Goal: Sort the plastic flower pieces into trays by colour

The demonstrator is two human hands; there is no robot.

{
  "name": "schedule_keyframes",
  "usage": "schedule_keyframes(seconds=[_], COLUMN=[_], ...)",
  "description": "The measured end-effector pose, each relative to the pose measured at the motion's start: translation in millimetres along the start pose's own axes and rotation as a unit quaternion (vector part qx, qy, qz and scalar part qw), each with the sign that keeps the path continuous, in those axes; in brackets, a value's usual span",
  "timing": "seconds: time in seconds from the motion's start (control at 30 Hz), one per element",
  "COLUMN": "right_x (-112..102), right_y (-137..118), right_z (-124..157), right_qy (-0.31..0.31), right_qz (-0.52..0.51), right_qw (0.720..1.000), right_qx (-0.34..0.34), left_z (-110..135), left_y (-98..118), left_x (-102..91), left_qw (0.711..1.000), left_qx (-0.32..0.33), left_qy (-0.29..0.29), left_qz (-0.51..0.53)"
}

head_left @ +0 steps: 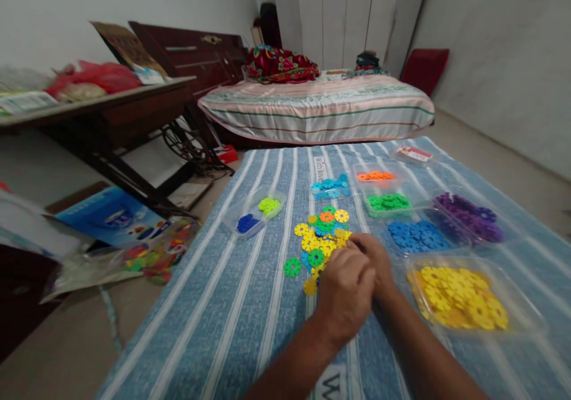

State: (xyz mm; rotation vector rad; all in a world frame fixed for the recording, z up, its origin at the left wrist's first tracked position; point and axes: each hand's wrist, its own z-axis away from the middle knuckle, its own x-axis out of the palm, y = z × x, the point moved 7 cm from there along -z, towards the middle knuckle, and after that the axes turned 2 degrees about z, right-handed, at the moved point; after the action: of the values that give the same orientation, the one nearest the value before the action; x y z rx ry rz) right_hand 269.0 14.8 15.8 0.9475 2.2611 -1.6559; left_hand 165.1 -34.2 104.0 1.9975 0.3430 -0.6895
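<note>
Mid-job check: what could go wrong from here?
The right forearm runs beside the box of yellow discs; a swing might knock it. The left hand is close against the mixed pile, so pieces could scatter. Dark blue discs and lime discs share one tray, so a bump might mix them.

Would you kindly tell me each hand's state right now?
Left hand: fingers bent beside the discs; any hold is hidden.
Right hand: partly hidden behind the left; its grip cannot be told.
</note>
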Motion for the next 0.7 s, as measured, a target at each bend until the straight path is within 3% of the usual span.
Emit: schedule_keyframes(seconds=[0.1, 0.23, 0.43, 0.53, 0.7], right_x=[1.6, 2.3, 0.6, 0.9, 2.4], right_y=[-1.4, -1.9, -4.6, -6.3, -5.0], right_z=[-0.7, -1.5, -2.3, -3.7, -6.1], right_qy=[-0.02, -0.026, -0.019, -0.019, -0.017], right_qz=[0.001, 0.006, 0.001, 0.001, 0.01], right_qw=[1.0, 1.0, 1.0, 1.0, 1.0], right_qx=[0.002, 0.001, 0.0, -0.004, -0.011], left_z=[26.7, 55.6, 57.5, 55.9, 60.9], left_y=[-52.7, -91.8, -93.1, -98.1, -105.8], left_x=[-38.0, -56.1, -46.9, -49.9, -51.6], left_qw=[0.988, 0.959, 0.948, 0.953, 0.947], left_qx=[-0.091, -0.19, -0.23, -0.249, -0.314], left_qy=[0.03, -0.011, -0.101, -0.085, -0.068], left_qz=[-0.119, -0.208, -0.195, -0.15, 0.017])
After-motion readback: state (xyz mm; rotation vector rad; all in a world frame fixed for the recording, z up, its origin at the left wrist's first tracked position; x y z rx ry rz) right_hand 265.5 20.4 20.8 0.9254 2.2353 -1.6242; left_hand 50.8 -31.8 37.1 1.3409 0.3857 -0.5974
